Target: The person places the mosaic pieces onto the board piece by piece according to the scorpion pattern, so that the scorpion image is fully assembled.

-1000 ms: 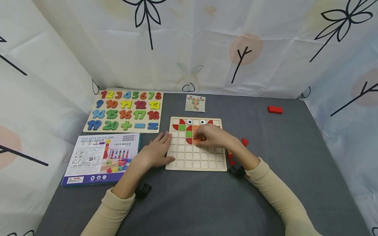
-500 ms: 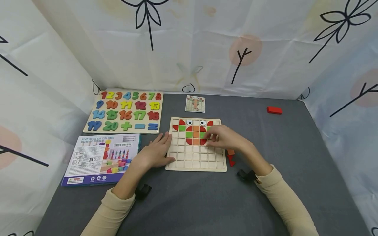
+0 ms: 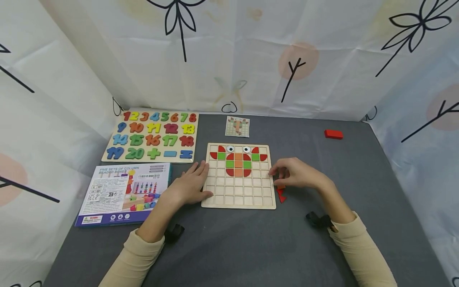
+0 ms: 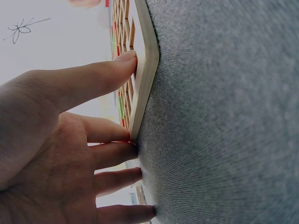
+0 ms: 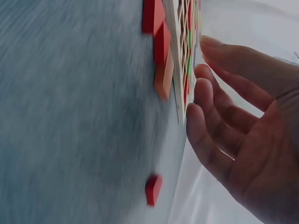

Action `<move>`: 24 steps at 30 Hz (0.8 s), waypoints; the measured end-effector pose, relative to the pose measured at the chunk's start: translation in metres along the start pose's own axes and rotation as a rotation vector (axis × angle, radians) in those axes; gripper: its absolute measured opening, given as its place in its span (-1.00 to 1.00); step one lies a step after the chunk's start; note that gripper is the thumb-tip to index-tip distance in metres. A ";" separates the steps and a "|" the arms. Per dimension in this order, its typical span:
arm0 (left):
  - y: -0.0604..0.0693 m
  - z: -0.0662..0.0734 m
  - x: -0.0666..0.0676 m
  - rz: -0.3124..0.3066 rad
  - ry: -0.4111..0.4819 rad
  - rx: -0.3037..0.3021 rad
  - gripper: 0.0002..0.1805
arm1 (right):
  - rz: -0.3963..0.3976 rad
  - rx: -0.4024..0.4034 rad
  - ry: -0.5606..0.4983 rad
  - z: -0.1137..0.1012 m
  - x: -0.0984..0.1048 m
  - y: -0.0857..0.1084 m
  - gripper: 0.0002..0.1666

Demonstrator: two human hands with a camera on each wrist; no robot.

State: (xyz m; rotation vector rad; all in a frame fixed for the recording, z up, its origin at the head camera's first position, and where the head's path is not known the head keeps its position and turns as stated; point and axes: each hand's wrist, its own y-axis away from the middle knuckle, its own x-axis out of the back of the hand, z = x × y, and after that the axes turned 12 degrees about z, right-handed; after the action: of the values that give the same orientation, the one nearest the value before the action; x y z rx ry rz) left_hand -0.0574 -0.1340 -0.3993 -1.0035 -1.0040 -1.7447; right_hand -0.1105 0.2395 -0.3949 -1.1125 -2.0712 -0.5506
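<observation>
A square wooden grid board (image 3: pixel 220 191) lies on the table, with red, green and orange tiles (image 3: pixel 238 164) and two round eye pieces in its upper rows. My left hand (image 3: pixel 189 185) rests at the board's left edge. In the left wrist view its thumb (image 4: pixel 100 78) lies on the rim and the fingers are spread. Just beyond the board's right edge is my right hand (image 3: pixel 299 172), its fingers loosely bent, and I see nothing held in the right wrist view. Below it on the cloth lie red pieces (image 5: pixel 162 43) and an orange piece (image 5: pixel 163 79), against the board.
A small pattern card (image 3: pixel 237 126) lies beyond the board. At the left are a number puzzle board (image 3: pixel 161 151) and a printed flat box (image 3: pixel 114 195). A red block (image 3: pixel 334 134) stands far right. Printed cloth walls (image 3: pixel 236 59) surround the table.
My right hand has moved right, from above the tiles to past the board's right edge. Green and red tiles at the board's upper right are now uncovered. The left hand stays put.
</observation>
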 end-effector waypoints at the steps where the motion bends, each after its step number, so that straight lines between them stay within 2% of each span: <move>1: 0.000 0.000 0.000 0.002 -0.001 -0.001 0.08 | -0.002 -0.007 0.008 0.002 0.002 0.003 -0.71; 9: 0.001 0.001 0.000 0.007 -0.004 -0.002 0.07 | -0.043 -0.027 0.021 0.016 0.009 0.016 -0.66; 24: 0.001 0.001 0.001 0.002 -0.011 0.001 0.07 | -0.035 0.026 0.023 0.022 0.004 0.018 -0.70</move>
State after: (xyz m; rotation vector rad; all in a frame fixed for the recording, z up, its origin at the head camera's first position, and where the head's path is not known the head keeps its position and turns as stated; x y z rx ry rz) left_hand -0.0563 -0.1331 -0.3981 -1.0138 -1.0106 -1.7391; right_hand -0.1056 0.2653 -0.4055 -1.0522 -2.0752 -0.5498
